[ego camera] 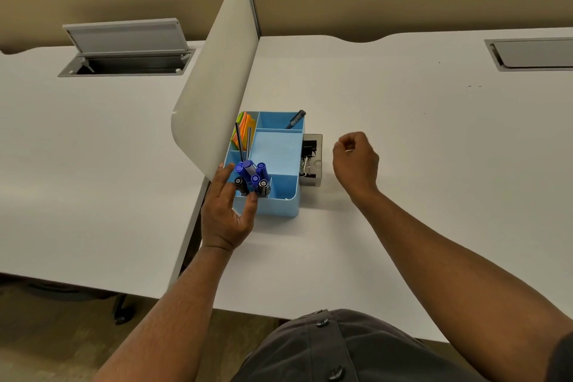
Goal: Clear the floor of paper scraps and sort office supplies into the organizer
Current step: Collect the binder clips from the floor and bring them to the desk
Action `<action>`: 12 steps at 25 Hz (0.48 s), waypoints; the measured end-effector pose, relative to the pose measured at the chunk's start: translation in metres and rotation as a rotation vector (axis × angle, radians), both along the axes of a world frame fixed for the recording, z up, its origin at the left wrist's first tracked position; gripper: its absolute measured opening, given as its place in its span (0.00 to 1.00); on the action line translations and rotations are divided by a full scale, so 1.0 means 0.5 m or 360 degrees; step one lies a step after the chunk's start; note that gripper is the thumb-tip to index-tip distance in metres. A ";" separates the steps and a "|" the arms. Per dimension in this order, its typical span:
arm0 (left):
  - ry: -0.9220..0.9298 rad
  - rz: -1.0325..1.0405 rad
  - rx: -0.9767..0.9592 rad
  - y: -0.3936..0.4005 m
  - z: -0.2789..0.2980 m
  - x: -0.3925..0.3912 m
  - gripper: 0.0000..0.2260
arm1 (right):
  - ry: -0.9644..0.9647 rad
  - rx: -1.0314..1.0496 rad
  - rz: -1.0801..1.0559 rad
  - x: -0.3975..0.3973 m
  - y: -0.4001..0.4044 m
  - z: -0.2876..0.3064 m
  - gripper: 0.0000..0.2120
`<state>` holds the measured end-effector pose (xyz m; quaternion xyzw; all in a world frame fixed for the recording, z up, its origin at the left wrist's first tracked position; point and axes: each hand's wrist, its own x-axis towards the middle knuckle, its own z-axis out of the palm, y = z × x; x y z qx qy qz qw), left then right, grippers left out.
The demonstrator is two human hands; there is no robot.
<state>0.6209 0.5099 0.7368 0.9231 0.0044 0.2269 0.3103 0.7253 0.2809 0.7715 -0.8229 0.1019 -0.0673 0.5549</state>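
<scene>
1. The left hand is at the near-left corner of the light blue organizer, fingers spread and loosely cupped around the corner compartment; the thumb lies against the organizer's front wall, and whether the fingers actually pinch a marker cannot be told.
2. A bunch of blue-capped markers stands upright in that corner compartment, right at the left hand's fingertips.
3. The right hand hovers above the white desk, just to the right of the organizer, curled into a loose fist with nothing visible in it.
4. Between the right hand and the organizer sits a small grey box holding black binder clips, touching the organizer's right wall.
5. Beyond the left hand, the far-left compartment holds orange and green sticky notes and two thin dark sticks.
6. A dark pen leans in the far compartment, ahead of both hands.
7. A white divider panel rises just left of the organizer, beside the left hand.
</scene>
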 end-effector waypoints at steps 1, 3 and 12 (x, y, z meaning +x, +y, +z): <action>-0.0004 -0.0002 0.0006 0.001 0.000 -0.001 0.24 | 0.0081 0.0014 0.0064 -0.006 0.005 -0.004 0.03; -0.0013 -0.0010 0.0025 0.002 0.000 0.000 0.24 | 0.0123 0.0034 0.0271 -0.018 0.024 -0.011 0.06; 0.0024 0.0013 0.0068 0.008 -0.005 -0.002 0.26 | -0.0006 -0.0239 0.0561 -0.037 0.029 -0.039 0.08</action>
